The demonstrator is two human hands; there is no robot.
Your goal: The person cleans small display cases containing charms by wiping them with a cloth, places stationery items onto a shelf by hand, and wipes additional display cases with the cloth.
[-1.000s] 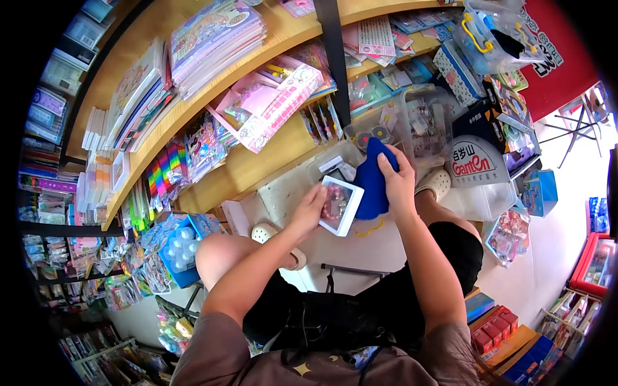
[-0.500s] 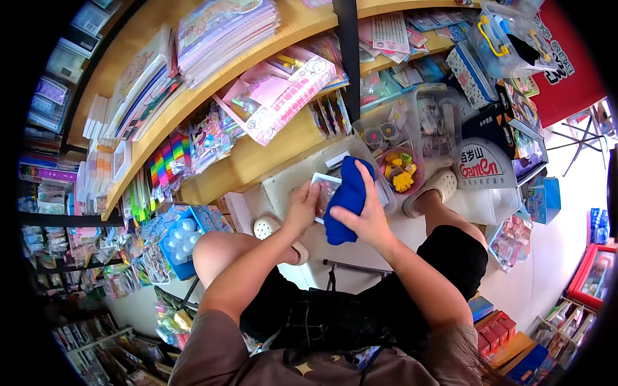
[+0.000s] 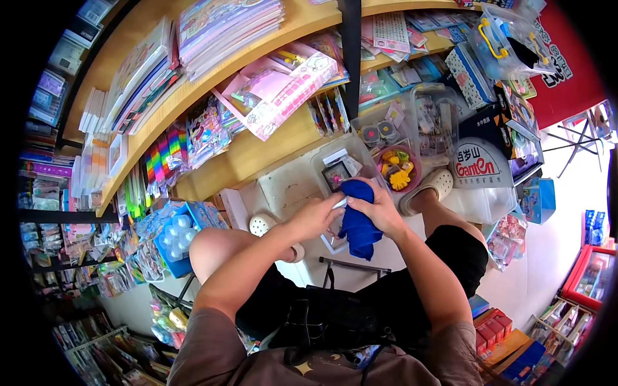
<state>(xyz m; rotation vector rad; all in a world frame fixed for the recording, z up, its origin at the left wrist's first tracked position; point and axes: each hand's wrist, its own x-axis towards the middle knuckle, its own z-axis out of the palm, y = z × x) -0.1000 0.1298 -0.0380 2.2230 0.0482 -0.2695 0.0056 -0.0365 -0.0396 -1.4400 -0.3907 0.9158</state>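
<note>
A crumpled blue cloth (image 3: 360, 230) hangs from my right hand (image 3: 385, 210), its fingers wrapped around the upper part. My left hand (image 3: 315, 217) pinches a small white-edged item (image 3: 341, 202), seen almost edge-on and partly covered by the cloth; its face is hidden. Both hands are close together over a clear plastic bin (image 3: 313, 161). Inside the bin, beyond the hands, lies a dark-framed square item (image 3: 336, 174).
A round pink container (image 3: 415, 182) with yellow pieces stands right of the bin, near clear boxes (image 3: 435, 106). Wooden shelves (image 3: 251, 157) curve ahead, carrying a pink box (image 3: 283, 96). A blue box (image 3: 187, 241) sits by the left knee, and a Ganten carton (image 3: 479, 164) beyond the right foot.
The white-edged item has turned from showing its face to edge-on, and the cloth now folds over it. Both hands have shifted slightly right and nearer, uncovering the dark-framed item in the bin.
</note>
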